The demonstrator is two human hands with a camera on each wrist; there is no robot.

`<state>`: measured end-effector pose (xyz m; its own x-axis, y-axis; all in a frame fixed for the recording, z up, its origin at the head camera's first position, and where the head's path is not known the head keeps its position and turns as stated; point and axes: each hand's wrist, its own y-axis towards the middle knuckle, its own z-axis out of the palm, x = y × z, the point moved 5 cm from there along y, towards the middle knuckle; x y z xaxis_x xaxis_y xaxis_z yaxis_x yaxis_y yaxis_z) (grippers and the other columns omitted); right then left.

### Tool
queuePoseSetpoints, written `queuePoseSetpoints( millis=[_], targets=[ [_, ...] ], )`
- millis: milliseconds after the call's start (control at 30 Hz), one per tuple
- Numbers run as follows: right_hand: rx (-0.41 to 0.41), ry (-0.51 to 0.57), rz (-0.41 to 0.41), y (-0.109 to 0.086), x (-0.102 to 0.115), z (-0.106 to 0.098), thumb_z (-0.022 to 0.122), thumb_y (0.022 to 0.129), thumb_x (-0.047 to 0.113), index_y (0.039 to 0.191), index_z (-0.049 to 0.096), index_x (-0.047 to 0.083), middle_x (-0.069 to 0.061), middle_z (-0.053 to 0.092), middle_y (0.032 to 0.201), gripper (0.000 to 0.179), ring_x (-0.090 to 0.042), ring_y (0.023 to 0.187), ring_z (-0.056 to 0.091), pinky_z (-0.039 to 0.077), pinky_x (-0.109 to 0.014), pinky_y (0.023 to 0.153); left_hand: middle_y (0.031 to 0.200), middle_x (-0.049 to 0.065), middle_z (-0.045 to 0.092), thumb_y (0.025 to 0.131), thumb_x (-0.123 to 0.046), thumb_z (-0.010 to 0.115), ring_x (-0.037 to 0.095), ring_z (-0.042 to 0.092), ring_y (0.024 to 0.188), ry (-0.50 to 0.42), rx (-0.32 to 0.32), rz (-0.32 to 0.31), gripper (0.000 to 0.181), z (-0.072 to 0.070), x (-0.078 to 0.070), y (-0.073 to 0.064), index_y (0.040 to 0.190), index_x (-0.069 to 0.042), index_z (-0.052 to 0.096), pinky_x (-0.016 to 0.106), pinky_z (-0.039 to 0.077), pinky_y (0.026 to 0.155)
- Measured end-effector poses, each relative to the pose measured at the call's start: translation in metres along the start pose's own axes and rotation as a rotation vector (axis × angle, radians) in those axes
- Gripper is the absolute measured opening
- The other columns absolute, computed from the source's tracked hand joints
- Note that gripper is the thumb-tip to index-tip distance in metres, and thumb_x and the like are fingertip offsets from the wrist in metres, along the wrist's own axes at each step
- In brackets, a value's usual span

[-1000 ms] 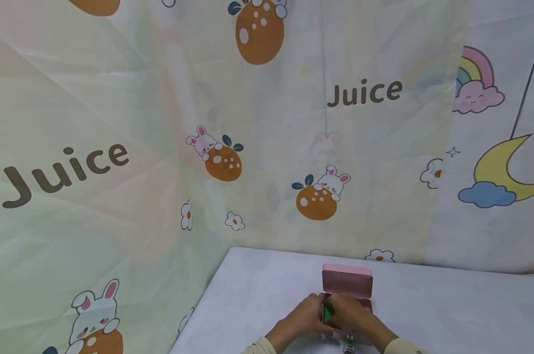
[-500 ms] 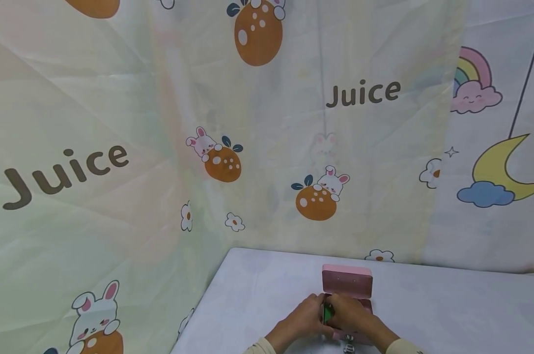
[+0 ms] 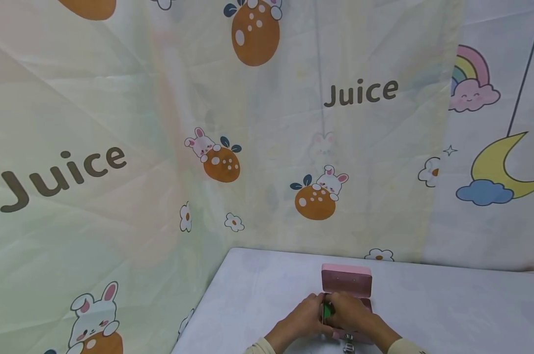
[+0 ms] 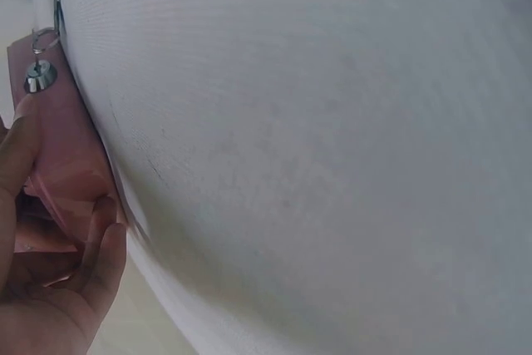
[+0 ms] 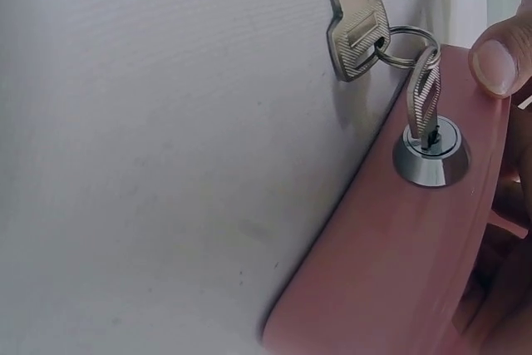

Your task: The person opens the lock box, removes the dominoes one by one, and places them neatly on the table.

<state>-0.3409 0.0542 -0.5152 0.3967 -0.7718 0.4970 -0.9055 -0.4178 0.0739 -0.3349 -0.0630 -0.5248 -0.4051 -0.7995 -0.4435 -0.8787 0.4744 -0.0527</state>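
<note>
A pink metal lock box stands on the white table with its lid raised. My left hand grips its left front corner; in the left wrist view the thumb lies on the front wall and curled fingers touch the side. My right hand reaches over the front rim into the box, most fingers hidden. Between the hands shows a small green thing; whether the right fingers pinch it is unclear. A key sits in the front lock.
A second key hangs by a ring from the one in the lock. The white table spreads around the box. Behind and to the left hang printed cloth sheets with rabbits and oranges.
The head view has shifted very slightly. Both hands and the box stay in place, and the green patch between the hands looks almost the same.
</note>
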Motion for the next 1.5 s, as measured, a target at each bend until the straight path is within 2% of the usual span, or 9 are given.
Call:
queuePoseSetpoints(
  millis=[233, 333, 467, 733, 833, 1000, 1300, 1500],
  targets=[
    [-0.010, -0.005, -0.006, -0.002, 0.000, -0.002, 0.088, 0.072, 0.016, 0.103, 0.073, 0.010, 0.002, 0.072, 0.092, 0.035, -0.014, 0.078, 0.057, 0.056, -0.046, 0.081, 0.108, -0.007, 0.059, 0.075, -0.042, 0.088, -0.004, 0.051, 0.094, 0.003, -0.011, 0.025, 0.085, 0.000, 0.000, -0.001, 0.145, -0.013, 0.049, 0.019, 0.050, 0.084],
    [-0.006, -0.002, -0.009, -0.003, 0.002, -0.005, 0.088, 0.074, 0.017, 0.104, 0.073, 0.008, 0.002, 0.070, 0.088, 0.034, -0.013, 0.074, 0.055, 0.055, -0.041, 0.074, 0.107, -0.008, 0.058, 0.075, -0.041, 0.088, -0.004, 0.052, 0.093, -0.016, -0.011, 0.014, 0.084, 0.001, 0.000, 0.000, 0.145, -0.013, 0.050, 0.019, 0.050, 0.085],
    [-0.007, 0.001, -0.022, -0.005, 0.004, -0.008, 0.087, 0.075, 0.017, 0.106, 0.073, 0.007, 0.002, 0.069, 0.084, 0.035, -0.012, 0.070, 0.052, 0.049, -0.032, 0.065, 0.103, -0.009, 0.056, 0.075, -0.041, 0.088, -0.003, 0.050, 0.089, -0.032, -0.008, 0.006, 0.084, 0.001, 0.001, -0.001, 0.145, -0.014, 0.050, 0.019, 0.050, 0.081],
    [0.007, 0.023, -0.034, -0.008, 0.003, -0.009, 0.085, 0.077, 0.016, 0.109, 0.073, 0.005, 0.004, 0.068, 0.081, 0.036, -0.010, 0.067, 0.052, 0.045, -0.026, 0.061, 0.106, -0.008, 0.058, 0.077, -0.043, 0.087, -0.003, 0.051, 0.091, -0.026, 0.003, 0.009, 0.083, 0.000, 0.000, -0.002, 0.145, -0.014, 0.049, 0.020, 0.050, 0.083],
    [-0.001, 0.014, -0.044, -0.008, 0.002, -0.011, 0.086, 0.076, 0.017, 0.110, 0.073, 0.005, 0.005, 0.068, 0.081, 0.038, -0.010, 0.067, 0.051, 0.044, -0.026, 0.061, 0.107, -0.007, 0.059, 0.076, -0.044, 0.086, -0.003, 0.051, 0.091, -0.014, 0.001, 0.000, 0.085, 0.000, 0.000, -0.002, 0.147, -0.014, 0.048, 0.021, 0.051, 0.083],
    [-0.014, 0.003, -0.056, -0.009, 0.000, -0.013, 0.087, 0.075, 0.017, 0.110, 0.073, 0.005, 0.005, 0.070, 0.085, 0.040, -0.010, 0.070, 0.051, 0.047, -0.028, 0.063, 0.106, -0.008, 0.059, 0.076, -0.044, 0.087, -0.002, 0.052, 0.091, -0.015, -0.004, -0.012, 0.085, 0.001, 0.001, -0.002, 0.147, -0.019, 0.048, 0.022, 0.051, 0.083],
    [-0.008, -0.004, -0.058, -0.014, -0.005, -0.018, 0.088, 0.074, 0.021, 0.114, 0.072, 0.008, 0.001, 0.074, 0.098, 0.045, -0.010, 0.075, 0.054, 0.055, -0.039, 0.074, 0.103, -0.010, 0.058, 0.074, -0.047, 0.087, -0.004, 0.048, 0.088, 0.000, -0.032, 0.067, 0.085, 0.000, 0.001, -0.002, 0.145, -0.017, 0.050, 0.017, 0.047, 0.079],
    [-0.003, -0.001, -0.056, -0.018, -0.008, -0.026, 0.089, 0.072, 0.019, 0.113, 0.073, 0.010, 0.005, 0.072, 0.091, 0.045, -0.011, 0.074, 0.053, 0.052, -0.038, 0.070, 0.104, -0.011, 0.059, 0.074, -0.042, 0.088, -0.004, 0.048, 0.087, -0.035, -0.014, 0.052, 0.083, 0.001, 0.001, 0.000, 0.145, -0.023, 0.049, 0.019, 0.048, 0.079]
  ],
)
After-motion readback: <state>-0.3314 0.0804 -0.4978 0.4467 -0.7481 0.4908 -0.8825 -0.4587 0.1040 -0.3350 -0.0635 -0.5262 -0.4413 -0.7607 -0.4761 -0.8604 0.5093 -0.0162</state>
